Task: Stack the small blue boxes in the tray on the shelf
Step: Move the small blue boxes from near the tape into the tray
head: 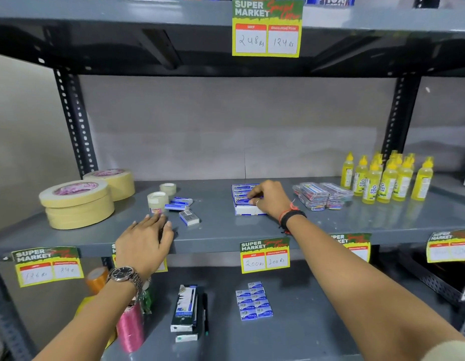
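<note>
A small white and blue tray [248, 210] stands on the middle shelf [221, 230], with several small blue boxes [240, 191] lined up inside. My right hand [271, 198] rests on top of the tray, fingers curled on the blue boxes in it. To the left, three loose blue boxes lie on the shelf: two close together [179, 203] and one nearer the front edge [189, 218]. My left hand [145, 242] lies flat near the shelf's front edge, fingers spread, just short of the loose boxes and holding nothing.
Stacks of masking tape rolls [77, 201] fill the shelf's left end, with two small clear tape rolls [158, 200] beside the loose boxes. Clear cases of clips [321, 195] and yellow glue bottles [387, 178] stand right. The lower shelf holds more blue boxes [253, 300] and pen packs [185, 310].
</note>
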